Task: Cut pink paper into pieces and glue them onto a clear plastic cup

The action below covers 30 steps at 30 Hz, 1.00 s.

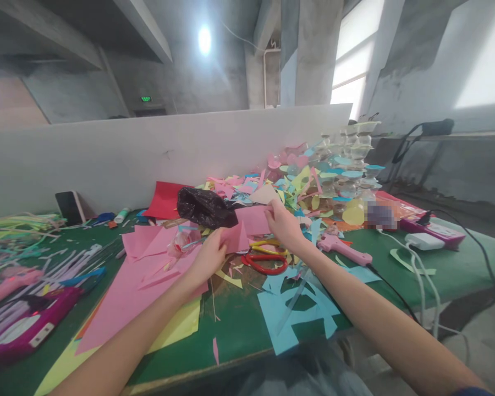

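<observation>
My left hand (208,258) and my right hand (282,223) both pinch a piece of pink paper (247,225), held just above the green table (231,324). The left hand grips its lower left corner, the right hand its upper right edge. Red-handled scissors (268,263) and yellow-handled scissors (266,245) lie on the table just under the paper. A black plastic bag (206,208) sits right behind it. Large pink sheets (140,275) lie to the left of my left hand.
A heap of coloured paper scraps (289,184) and stacked clear cups (350,159) fill the back right. A pink glue gun (344,250) lies right of my arm, with a white charger (423,240) and cables. Blue cut-out paper (297,308) lies at the front edge. A phone (70,207) leans on the white partition.
</observation>
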{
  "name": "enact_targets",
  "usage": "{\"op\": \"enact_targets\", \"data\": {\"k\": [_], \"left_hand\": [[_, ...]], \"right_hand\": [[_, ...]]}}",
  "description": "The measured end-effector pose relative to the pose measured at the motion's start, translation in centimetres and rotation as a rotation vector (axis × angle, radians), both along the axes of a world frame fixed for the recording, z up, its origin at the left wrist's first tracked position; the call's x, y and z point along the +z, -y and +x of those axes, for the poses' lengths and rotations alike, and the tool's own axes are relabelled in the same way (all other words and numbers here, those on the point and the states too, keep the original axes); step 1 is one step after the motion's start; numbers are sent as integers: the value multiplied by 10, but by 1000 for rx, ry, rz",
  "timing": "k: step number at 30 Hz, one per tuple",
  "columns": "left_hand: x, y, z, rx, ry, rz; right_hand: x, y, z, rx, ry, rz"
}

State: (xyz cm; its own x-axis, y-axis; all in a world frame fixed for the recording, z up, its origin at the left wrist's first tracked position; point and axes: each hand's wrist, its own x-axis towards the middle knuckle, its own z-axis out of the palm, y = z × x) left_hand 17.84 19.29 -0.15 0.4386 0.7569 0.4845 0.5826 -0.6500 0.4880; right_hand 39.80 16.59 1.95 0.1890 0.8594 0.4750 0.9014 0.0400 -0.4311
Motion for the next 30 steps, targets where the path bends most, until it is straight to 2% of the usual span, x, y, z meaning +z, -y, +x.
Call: {"op": "enact_targets", "data": {"k": [6,11,16,23,30], "left_hand": [[0,-9,-3,163,163,-108],[-2,-16,-6,178,206,-175],[-4,-20,-7,192,284,-235],[-5,-23,-9,207,341,-262],[0,-20,-10,201,381,-279]], "right_hand": [[-3,-7,3,69,-253,111],[-2,-7,3,99,-407,141],[-3,-10,5,136,-538,239],[-5,-16,6,187,-595,311],[-6,-19,6,283,-706,378]]}}
